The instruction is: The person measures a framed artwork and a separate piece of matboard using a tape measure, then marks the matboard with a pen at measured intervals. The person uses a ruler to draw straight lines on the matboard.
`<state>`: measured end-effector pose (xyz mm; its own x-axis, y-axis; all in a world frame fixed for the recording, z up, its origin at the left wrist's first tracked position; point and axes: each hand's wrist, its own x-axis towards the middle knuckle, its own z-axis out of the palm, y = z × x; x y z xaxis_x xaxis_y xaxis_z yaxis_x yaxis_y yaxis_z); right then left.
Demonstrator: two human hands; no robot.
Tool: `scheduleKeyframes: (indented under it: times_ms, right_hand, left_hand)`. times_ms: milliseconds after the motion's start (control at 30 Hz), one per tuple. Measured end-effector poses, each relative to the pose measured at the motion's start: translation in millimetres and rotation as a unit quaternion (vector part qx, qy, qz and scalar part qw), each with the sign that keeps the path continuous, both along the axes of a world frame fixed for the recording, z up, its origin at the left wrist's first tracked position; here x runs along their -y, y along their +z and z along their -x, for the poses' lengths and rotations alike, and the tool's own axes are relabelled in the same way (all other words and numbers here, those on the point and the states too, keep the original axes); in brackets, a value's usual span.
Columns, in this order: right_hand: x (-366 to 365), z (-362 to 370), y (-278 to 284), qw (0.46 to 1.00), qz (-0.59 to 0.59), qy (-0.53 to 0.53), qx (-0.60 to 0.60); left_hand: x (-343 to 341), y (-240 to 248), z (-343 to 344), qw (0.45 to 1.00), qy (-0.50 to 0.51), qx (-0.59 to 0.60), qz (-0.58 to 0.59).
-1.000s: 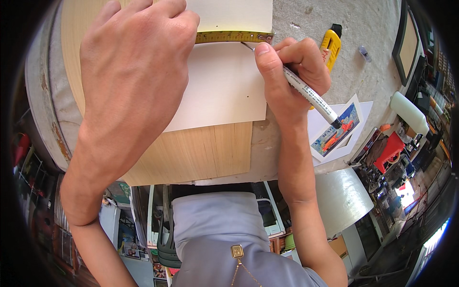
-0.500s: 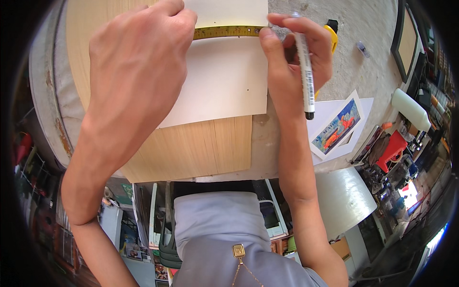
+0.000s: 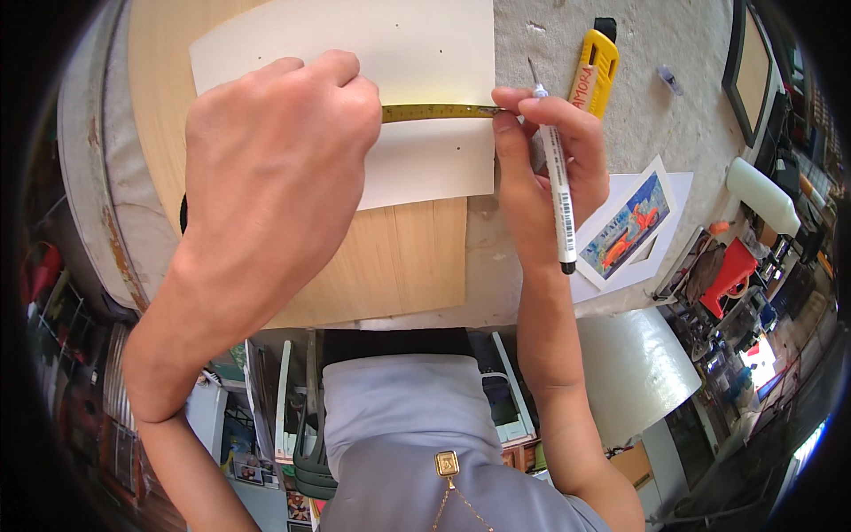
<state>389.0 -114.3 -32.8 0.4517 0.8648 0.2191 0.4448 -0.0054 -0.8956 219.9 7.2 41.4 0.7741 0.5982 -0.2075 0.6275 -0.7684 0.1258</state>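
A white sheet of board (image 3: 412,168) with several small dark dots lies on a light wooden panel (image 3: 399,266). Across the sheet runs a yellow tape measure blade (image 3: 436,113). My left hand (image 3: 279,168) is closed over the blade's left part; the tape's case is mostly hidden beneath it. At the sheet's right edge my right hand (image 3: 554,164) pinches the blade's end between thumb and forefinger. Tucked in that same hand is a white pen (image 3: 560,199), uncapped, its thin tip pointing away from me and its black end toward me.
Right of my right hand lies a yellow utility knife (image 3: 596,75), with a small clear cap (image 3: 670,82) beyond it. Nearer are a colourful picture print (image 3: 628,229) on white card, a dark frame (image 3: 752,75) and a white bottle (image 3: 761,199). The table (image 3: 492,257) ends close to my body.
Both hands have moved toward me, bringing the tape blade nearer the sheet's close edge. More dots on the sheet and the whole utility knife are now uncovered.
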Motion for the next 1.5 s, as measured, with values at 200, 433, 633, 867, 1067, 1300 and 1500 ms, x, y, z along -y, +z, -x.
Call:
scheduleKeyframes:
  times_ms: [200,433,633,867,1067,1300,1500]
  right_hand:
    - [0.3,2.9,-4.7,1.0,0.018,0.001,0.003]
    - [-1.5,0.9,-3.8,0.999,-0.035,0.001,-0.007]
    - [3.7,9.5,0.8,0.987,-0.068,0.001,-0.147]
    - [1.5,9.6,0.4,0.992,-0.051,0.019,-0.112]
    - [3.8,5.7,0.1,0.996,-0.015,0.074,-0.046]
    - [2.9,6.3,-2.1,0.996,-0.02,0.074,-0.052]
    - [1.7,6.8,-2.9,0.996,-0.026,0.075,-0.037]
  left_hand:
    - [3.1,-5.2,4.2,1.0,-0.006,-0.012,-0.027]
    - [6.2,-6.6,3.7,0.999,0.004,-0.014,-0.032]
    - [7.0,-5.7,4.6,0.999,0.009,-0.014,-0.032]
    - [6.6,-6.1,5.1,0.999,0.003,-0.006,-0.037]
    - [7.3,-5.8,5.7,0.999,-0.001,-0.014,-0.051]
    - [7.1,-6.2,5.8,0.998,-0.005,-0.012,-0.059]
    - [7.0,-7.0,6.4,0.998,-0.01,-0.012,-0.062]
